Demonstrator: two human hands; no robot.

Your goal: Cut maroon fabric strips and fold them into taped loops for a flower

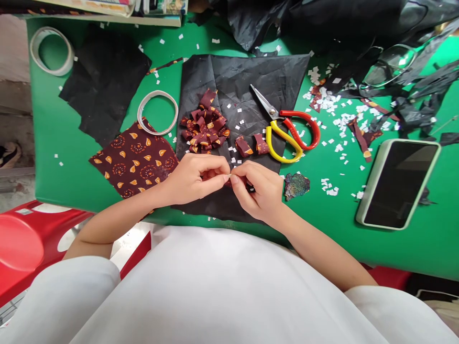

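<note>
My left hand (201,177) and my right hand (258,190) meet fingertip to fingertip over a black sheet (283,71). Both are closed in a pinch on something tiny and pale, too small to make out. Just beyond my left hand lies a pile of looped maroon fabric strips (206,125) with an orange pattern. Two separate folded loops (244,145) rest past my right hand. Scissors (274,114) with one red and one yellow handle lie beside them, blades apart. A maroon patterned cloth (134,165) is partly under my left forearm.
One tape roll (142,111) overlaps the cloth; another tape roll (35,50) lies far left by a black piece (107,81). A phone (398,186), a dark glittery scrap (297,186), glasses (390,64) and many white paper bits (326,100) are on the green table (337,234).
</note>
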